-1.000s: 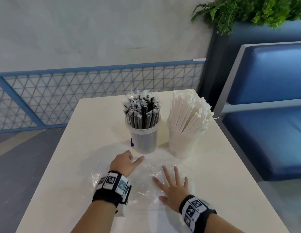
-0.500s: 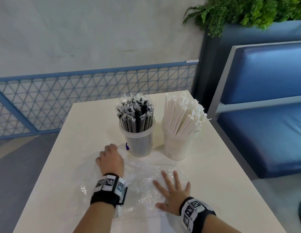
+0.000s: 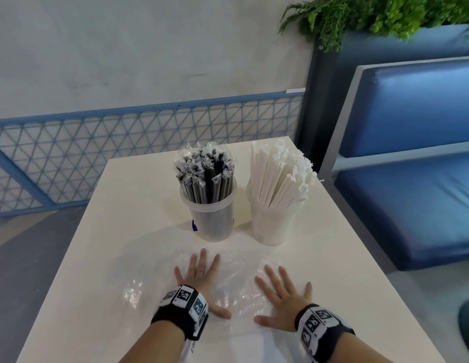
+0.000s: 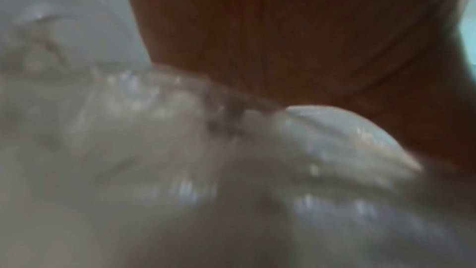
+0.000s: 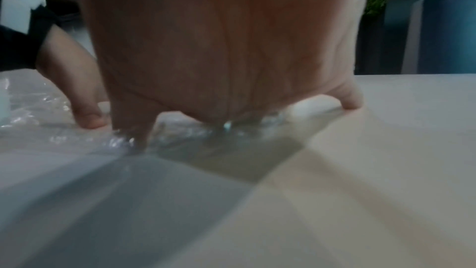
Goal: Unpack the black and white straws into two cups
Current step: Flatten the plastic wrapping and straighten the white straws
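Observation:
Black wrapped straws [image 3: 205,174] stand in a clear cup [image 3: 209,218] on the white table [image 3: 118,210]. To its right, white straws [image 3: 277,176] fill a second clear cup [image 3: 274,224]. An empty clear plastic bag [image 3: 238,286] lies crumpled in front of the cups. My left hand [image 3: 199,273] lies flat on the bag with fingers spread. My right hand [image 3: 283,297] presses flat on the bag's right side, fingers spread too. The wrist views show only blurred palms [image 4: 296,38] [image 5: 219,44] over shiny plastic [image 4: 180,150] [image 5: 64,133].
A blue padded bench [image 3: 411,166] stands right of the table. A blue mesh railing [image 3: 123,153] runs behind it, and a green plant [image 3: 372,14] sits atop a dark planter at the back right. The table's left edge drops to a grey floor [image 3: 26,258].
My left hand has gone from curled, near the black-straw cup, to lying flat with spread fingers on the bag. The right hand stayed flat on the plastic.

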Action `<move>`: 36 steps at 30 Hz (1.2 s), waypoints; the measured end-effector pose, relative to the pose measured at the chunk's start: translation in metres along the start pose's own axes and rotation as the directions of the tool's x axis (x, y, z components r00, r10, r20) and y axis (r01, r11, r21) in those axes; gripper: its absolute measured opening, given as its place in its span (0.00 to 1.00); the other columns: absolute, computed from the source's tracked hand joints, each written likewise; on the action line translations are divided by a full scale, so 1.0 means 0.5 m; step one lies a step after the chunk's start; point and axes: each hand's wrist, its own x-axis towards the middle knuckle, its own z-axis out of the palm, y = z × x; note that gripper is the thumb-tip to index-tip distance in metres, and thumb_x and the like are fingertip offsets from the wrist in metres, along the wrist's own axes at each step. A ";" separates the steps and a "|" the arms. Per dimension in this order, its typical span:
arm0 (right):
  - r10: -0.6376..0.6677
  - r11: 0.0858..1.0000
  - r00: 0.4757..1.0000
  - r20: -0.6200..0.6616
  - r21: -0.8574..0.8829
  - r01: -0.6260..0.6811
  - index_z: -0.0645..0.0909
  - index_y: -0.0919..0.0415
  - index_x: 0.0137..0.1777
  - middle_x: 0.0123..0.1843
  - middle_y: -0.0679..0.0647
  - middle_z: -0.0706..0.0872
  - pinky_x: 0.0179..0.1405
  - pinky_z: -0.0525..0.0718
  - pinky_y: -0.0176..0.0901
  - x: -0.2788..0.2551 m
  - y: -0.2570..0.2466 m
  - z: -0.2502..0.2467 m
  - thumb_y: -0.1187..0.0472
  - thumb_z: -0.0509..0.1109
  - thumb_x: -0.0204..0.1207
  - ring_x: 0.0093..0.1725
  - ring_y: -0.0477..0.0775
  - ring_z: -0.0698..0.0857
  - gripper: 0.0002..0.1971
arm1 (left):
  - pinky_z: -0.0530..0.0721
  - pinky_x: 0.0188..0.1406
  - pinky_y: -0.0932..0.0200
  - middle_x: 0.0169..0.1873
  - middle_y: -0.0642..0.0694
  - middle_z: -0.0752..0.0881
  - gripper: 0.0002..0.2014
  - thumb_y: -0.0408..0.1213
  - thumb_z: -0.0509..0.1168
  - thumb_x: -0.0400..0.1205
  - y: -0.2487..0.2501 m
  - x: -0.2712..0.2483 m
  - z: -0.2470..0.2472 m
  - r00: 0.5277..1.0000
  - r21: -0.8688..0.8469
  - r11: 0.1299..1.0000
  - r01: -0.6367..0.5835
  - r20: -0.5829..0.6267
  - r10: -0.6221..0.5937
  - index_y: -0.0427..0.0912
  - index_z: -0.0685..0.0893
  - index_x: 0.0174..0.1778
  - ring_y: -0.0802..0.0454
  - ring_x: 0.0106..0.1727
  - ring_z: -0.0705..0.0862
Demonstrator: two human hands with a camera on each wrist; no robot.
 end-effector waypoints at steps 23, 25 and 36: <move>0.011 0.766 0.868 -0.497 0.561 0.312 0.68 0.51 0.75 0.74 0.52 0.74 0.76 0.68 0.55 -0.039 0.173 -0.387 0.42 0.83 0.53 0.73 0.54 0.73 0.48 | 0.75 0.71 0.51 0.67 0.49 0.78 0.53 0.54 0.82 0.52 0.170 0.038 -0.394 0.836 -0.584 0.599 -0.548 -0.388 0.388 0.47 0.67 0.74 0.53 0.72 0.74; 0.013 0.822 0.824 -0.566 0.475 0.314 0.60 0.49 0.79 0.81 0.50 0.63 0.81 0.56 0.60 -0.025 0.167 -0.382 0.28 0.76 0.39 0.81 0.55 0.60 0.64 | 0.70 0.75 0.43 0.69 0.45 0.74 0.55 0.58 0.81 0.51 0.176 0.047 -0.391 0.793 -0.526 0.599 -0.604 -0.471 0.386 0.48 0.65 0.73 0.50 0.74 0.70; 0.131 0.568 0.589 -0.797 0.548 0.614 0.63 0.50 0.68 0.55 0.31 0.78 0.57 0.78 0.32 -0.053 0.137 -0.403 0.43 0.75 0.57 0.53 0.29 0.80 0.40 | 0.76 0.51 0.83 0.56 0.58 0.78 0.40 0.37 0.79 0.66 0.178 0.026 -0.409 0.752 -0.577 0.493 -0.651 -0.575 0.321 0.44 0.67 0.72 0.58 0.62 0.78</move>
